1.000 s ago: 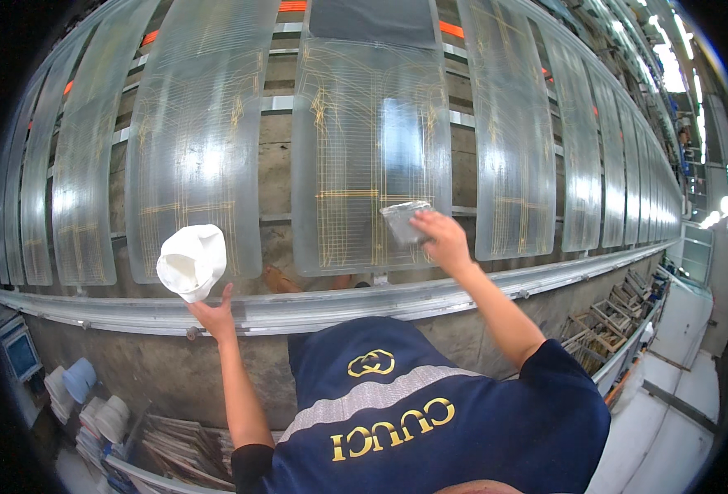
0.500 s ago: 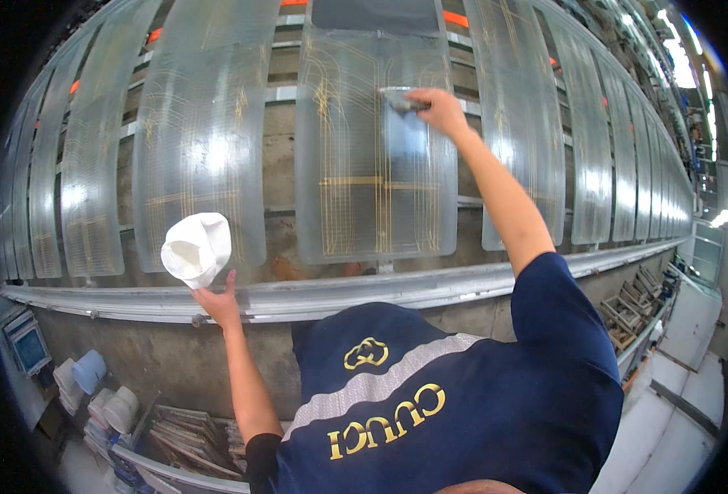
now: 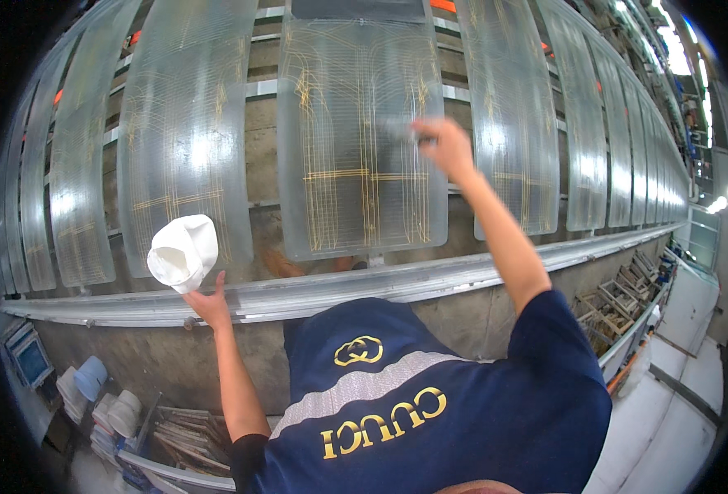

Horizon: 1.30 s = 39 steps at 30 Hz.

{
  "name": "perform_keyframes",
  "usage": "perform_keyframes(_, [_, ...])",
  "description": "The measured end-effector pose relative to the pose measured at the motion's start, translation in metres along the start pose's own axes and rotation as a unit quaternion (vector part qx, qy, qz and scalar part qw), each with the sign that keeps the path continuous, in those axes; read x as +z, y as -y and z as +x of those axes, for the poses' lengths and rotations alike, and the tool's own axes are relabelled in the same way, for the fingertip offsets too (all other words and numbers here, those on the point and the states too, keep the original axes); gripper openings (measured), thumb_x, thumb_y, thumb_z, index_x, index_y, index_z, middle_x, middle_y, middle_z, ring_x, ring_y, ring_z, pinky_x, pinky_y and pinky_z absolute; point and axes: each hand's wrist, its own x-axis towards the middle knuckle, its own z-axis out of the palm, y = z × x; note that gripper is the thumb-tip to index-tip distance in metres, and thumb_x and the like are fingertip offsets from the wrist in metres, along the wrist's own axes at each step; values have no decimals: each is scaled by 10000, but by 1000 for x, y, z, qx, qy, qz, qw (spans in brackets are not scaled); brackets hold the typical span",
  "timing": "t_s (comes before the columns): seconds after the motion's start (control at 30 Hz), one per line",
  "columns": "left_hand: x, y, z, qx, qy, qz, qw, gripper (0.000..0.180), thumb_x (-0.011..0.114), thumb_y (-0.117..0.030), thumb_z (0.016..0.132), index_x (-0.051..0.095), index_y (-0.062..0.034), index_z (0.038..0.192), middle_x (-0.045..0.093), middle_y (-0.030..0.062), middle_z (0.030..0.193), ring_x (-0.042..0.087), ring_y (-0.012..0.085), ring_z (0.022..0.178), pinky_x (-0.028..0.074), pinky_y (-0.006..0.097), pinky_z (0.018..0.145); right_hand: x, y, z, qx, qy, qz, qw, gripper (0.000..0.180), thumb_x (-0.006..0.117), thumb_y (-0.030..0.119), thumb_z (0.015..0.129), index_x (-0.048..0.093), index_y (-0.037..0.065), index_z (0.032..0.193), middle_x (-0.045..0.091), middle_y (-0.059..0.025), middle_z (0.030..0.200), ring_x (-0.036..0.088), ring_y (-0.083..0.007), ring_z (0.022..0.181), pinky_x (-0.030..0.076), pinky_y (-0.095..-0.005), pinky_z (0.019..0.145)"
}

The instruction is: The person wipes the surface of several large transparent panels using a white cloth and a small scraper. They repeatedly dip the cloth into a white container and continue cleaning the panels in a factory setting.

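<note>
In front of me lies a grey, glossy translucent panel point(image 3: 339, 214) with rounded corners and thin gold lines running through it. My right hand point(image 3: 448, 150) is closed around a scraper point(image 3: 398, 128), held over the right half of this panel. Motion smears the blade, so I cannot tell whether it touches the surface. My left hand point(image 3: 209, 305) grips a white plastic tub point(image 3: 199, 239) from below and behind. The tub is tilted, its opening facing left and toward me, above the near end of the neighbouring panel point(image 3: 154, 123). What it contains is not clear.
More such panels point(image 3: 512, 123) lie side by side to both sides on a metal rack. A long metal rail point(image 3: 430, 284) runs along their near ends, in front of my body. Stacked tubs and a blue bucket point(image 3: 90, 376) stand at lower left, near wooden frames point(image 3: 187, 436).
My right hand has come nearer to me and slightly right with the scraper, now more blurred. The left hand still holds the tub. The whole view has shifted slightly.
</note>
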Motion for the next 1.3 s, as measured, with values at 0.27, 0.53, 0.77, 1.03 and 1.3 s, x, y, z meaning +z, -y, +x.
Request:
perform_keyframes(0.27, [-6,0,1,-10,34,-18,999,886,824,-514,763,483,84,1321,499,266,1296,459,442,1247,370,520,1031,-19,-72,119,51,46,-12,998,464,698,108,737,725,217,1186,719,-83,1144,671,-287,1057,528,-377,936])
perform_keyframes(0.53, [-1,13,-9,7,39,-6,999,885,774,-564,787,487,84,1317,517,284,1344,445,513,1273,299,576,1140,20,-4,-194,-53,5,-14,998,587,743,-8,630,725,197,1179,685,-43,1246,624,-259,1174,493,-373,1023])
perform_keyframes(0.77, [1,23,-16,-49,28,22,998,985,790,-594,753,459,126,1338,461,329,1396,341,531,1371,300,576,1134,9,43,-64,42,78,132,987,432,688,96,748,709,102,1179,709,-135,1143,671,-322,1064,530,-383,918])
perform_keyframes(1.03, [5,14,-4,-24,8,-1,1000,1077,789,-570,764,288,-1,1528,418,244,1484,347,495,1385,265,552,1172,60,84,146,-14,28,-19,999,429,706,223,758,725,235,1186,703,-105,1148,647,-309,1065,531,-413,916])
perform_keyframes(1.3, [-1,13,-21,-46,-2,-11,999,1043,795,-531,775,288,-33,1539,473,225,1435,385,460,1369,245,548,1187,109,121,-151,-155,20,-76,985,632,754,36,649,684,232,1246,653,-26,1293,626,-225,1169,525,-395,971])
